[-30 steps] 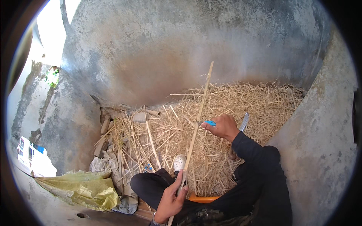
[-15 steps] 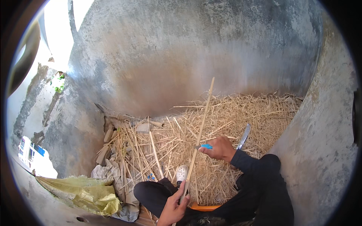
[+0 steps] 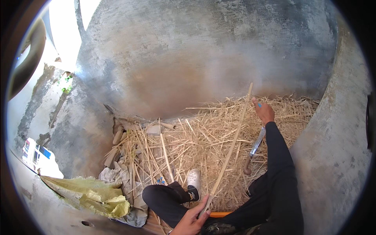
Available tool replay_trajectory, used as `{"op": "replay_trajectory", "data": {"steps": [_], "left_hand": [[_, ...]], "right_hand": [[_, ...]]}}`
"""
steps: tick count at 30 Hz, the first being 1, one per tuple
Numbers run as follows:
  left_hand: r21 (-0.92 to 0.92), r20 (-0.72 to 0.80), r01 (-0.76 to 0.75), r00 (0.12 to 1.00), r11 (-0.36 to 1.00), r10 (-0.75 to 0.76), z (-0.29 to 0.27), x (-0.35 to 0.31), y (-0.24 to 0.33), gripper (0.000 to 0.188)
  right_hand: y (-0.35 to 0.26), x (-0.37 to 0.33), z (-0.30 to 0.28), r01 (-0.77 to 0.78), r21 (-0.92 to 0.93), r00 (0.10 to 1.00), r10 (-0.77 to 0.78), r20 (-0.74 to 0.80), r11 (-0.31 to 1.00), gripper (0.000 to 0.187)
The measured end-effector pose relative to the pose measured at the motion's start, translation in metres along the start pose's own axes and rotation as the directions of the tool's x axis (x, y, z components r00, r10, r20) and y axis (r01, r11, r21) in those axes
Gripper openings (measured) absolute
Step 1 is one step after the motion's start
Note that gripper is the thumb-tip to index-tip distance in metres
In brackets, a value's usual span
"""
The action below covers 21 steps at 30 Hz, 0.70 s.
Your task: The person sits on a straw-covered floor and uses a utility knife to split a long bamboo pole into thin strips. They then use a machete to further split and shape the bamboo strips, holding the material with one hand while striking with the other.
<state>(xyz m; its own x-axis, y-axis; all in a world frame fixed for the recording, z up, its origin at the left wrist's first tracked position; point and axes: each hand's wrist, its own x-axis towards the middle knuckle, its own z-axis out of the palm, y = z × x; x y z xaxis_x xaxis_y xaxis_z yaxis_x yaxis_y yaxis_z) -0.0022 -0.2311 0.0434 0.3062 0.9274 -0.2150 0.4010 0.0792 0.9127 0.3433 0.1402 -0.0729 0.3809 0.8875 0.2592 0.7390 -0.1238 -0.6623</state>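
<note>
A long, pale bamboo strip (image 3: pixel 234 145) slants up and away from my lap, bowing slightly. My left hand (image 3: pixel 190 221) is closed round its near end, thumb on one side and fingers on the other. At the strip's far end, my right hand (image 3: pixel 265 111) grips a small blue-handled knife (image 3: pixel 259 105). Only a bit of blue shows past the fingers, and the blade cannot be made out against the strip. A larger knife (image 3: pixel 256 145) with a brown wooden handle lies on the shavings beside my right forearm.
Heaped bamboo shavings (image 3: pixel 211 129) cover the floor before me, with loose strips (image 3: pixel 137 156) to the left. A yellow-green sack (image 3: pixel 94 196) lies at the lower left. Concrete walls (image 3: pixel 203 58) rise behind and on both sides. An orange edge (image 3: pixel 220 214) shows beneath my legs.
My right hand has slid the blue-handled knife away from me, up towards the strip's far end, and that arm is now stretched out. The strip's tip has swung right; my left hand still holds it.
</note>
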Motion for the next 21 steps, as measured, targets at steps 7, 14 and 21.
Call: {"op": "replay_trajectory", "data": {"steps": [7, 14, 21], "left_hand": [[-0.818, 0.11, 0.194, 0.977, 0.541, -0.184, -0.025, 0.034, 0.004, 0.056], [-0.831, 0.128, 0.202, 0.976, 0.519, -0.175, -0.027, 0.032, 0.011, 0.057], [-0.783, 0.104, 0.206, 0.974, 0.587, -0.202, -0.024, 0.032, 0.01, 0.055]], "right_hand": [[-0.1, -0.128, -0.016, 0.413, 0.26, 0.823, -0.48, 0.304, 0.873, 0.074], [-0.115, -0.159, -0.027, 0.577, 0.222, 0.74, -0.619, 0.263, 0.786, 0.075], [-0.122, -0.18, -0.033, 0.668, 0.223, 0.657, -0.703, 0.271, 0.71, 0.072]]}}
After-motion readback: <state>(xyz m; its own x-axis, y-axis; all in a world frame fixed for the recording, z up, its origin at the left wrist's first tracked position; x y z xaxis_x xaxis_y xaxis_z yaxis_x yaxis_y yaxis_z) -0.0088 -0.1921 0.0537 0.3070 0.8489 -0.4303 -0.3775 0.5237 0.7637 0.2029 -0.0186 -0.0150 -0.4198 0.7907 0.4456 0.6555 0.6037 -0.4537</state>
